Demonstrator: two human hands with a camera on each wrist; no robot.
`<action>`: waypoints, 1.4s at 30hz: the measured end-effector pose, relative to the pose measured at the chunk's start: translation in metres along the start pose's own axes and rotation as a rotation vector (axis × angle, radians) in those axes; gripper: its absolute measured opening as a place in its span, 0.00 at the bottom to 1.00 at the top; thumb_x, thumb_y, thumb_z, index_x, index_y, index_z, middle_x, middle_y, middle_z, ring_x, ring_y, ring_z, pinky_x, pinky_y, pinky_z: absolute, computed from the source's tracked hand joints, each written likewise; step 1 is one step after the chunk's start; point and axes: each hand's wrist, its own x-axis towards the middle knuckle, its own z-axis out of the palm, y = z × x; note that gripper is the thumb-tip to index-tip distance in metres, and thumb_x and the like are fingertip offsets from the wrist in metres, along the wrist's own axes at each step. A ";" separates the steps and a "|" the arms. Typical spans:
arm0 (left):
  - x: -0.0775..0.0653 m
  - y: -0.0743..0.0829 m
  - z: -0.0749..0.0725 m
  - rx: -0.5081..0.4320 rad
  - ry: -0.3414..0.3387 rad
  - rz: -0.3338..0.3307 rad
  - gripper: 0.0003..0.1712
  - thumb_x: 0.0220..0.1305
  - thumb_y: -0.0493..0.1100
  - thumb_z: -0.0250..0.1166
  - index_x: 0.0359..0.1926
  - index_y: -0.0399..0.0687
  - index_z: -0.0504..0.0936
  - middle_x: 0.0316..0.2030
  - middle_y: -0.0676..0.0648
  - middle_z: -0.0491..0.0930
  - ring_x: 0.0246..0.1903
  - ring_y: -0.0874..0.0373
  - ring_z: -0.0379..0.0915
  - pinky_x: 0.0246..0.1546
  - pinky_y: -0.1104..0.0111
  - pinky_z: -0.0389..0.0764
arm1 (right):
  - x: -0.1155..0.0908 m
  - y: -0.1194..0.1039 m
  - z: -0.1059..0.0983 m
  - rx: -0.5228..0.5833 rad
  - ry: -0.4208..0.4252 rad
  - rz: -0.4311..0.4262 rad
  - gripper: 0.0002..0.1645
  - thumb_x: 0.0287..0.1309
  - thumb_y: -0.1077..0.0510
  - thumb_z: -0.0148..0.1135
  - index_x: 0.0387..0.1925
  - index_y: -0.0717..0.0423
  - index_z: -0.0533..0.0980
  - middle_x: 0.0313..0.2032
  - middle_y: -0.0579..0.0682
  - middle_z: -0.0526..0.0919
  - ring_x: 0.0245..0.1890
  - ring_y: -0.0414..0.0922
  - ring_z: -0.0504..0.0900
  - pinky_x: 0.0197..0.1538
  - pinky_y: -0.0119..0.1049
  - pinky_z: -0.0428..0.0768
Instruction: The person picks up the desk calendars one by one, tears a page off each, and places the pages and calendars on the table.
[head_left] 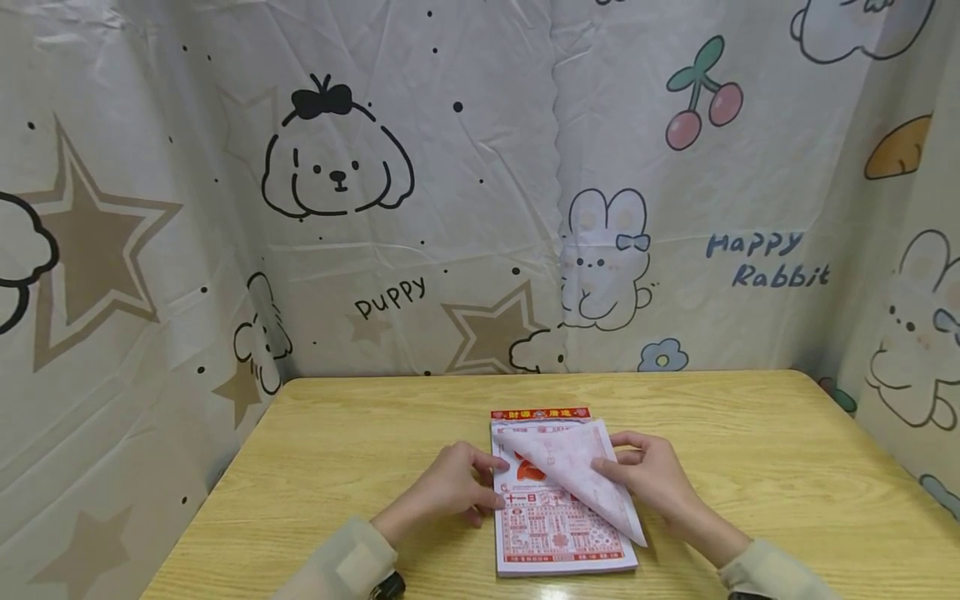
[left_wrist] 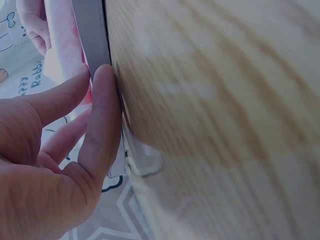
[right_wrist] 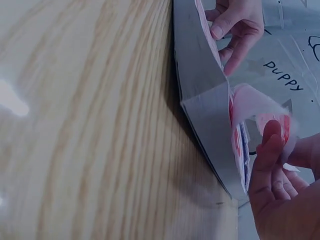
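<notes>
A thick tear-off calendar (head_left: 555, 542) with red print and a red header strip lies on the table. My left hand (head_left: 452, 483) holds its left edge, thumb and fingers at the side of the page block (left_wrist: 94, 35). At the right, my right hand (head_left: 660, 477) pinches the top sheet (head_left: 577, 458) between thumb and fingers. That sheet is folded up diagonally from the left, its pale back showing, and the printed page beneath is partly uncovered. In the right wrist view the thin sheet (right_wrist: 255, 102) curls up over the block's edge beside the fingers.
The wooden table (head_left: 360, 417) extends to both sides of the calendar. Behind it and at both sides hangs a pale curtain (head_left: 480, 208) printed with cartoon animals, stars and cherries. A dark band (head_left: 387, 586) sits at the left sleeve's cuff.
</notes>
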 end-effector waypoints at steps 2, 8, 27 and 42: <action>0.000 -0.001 0.001 -0.009 -0.001 0.007 0.28 0.55 0.25 0.79 0.59 0.34 0.86 0.33 0.42 0.82 0.22 0.55 0.84 0.18 0.63 0.89 | 0.001 0.002 -0.001 0.000 0.002 -0.010 0.30 0.59 0.63 0.78 0.59 0.71 0.77 0.37 0.57 0.90 0.34 0.46 0.87 0.34 0.35 0.88; 0.000 -0.001 0.001 -0.004 -0.001 -0.001 0.29 0.55 0.25 0.79 0.60 0.34 0.86 0.36 0.42 0.81 0.21 0.54 0.84 0.18 0.64 0.89 | 0.001 0.005 -0.005 0.010 0.026 -0.004 0.33 0.57 0.65 0.78 0.61 0.71 0.75 0.35 0.56 0.90 0.32 0.45 0.86 0.32 0.34 0.88; -0.003 0.003 0.002 -0.037 -0.026 -0.048 0.31 0.57 0.26 0.78 0.63 0.34 0.84 0.31 0.38 0.80 0.20 0.54 0.84 0.20 0.64 0.90 | 0.006 0.009 -0.015 -0.060 0.055 -0.005 0.34 0.55 0.64 0.80 0.61 0.72 0.76 0.32 0.53 0.89 0.32 0.44 0.83 0.31 0.31 0.83; -0.001 0.002 0.002 -0.057 -0.010 -0.076 0.31 0.56 0.26 0.79 0.62 0.38 0.85 0.29 0.38 0.81 0.19 0.53 0.84 0.20 0.63 0.90 | 0.008 0.012 -0.018 -0.090 0.069 -0.008 0.33 0.55 0.65 0.79 0.59 0.74 0.76 0.32 0.52 0.88 0.31 0.43 0.82 0.28 0.30 0.81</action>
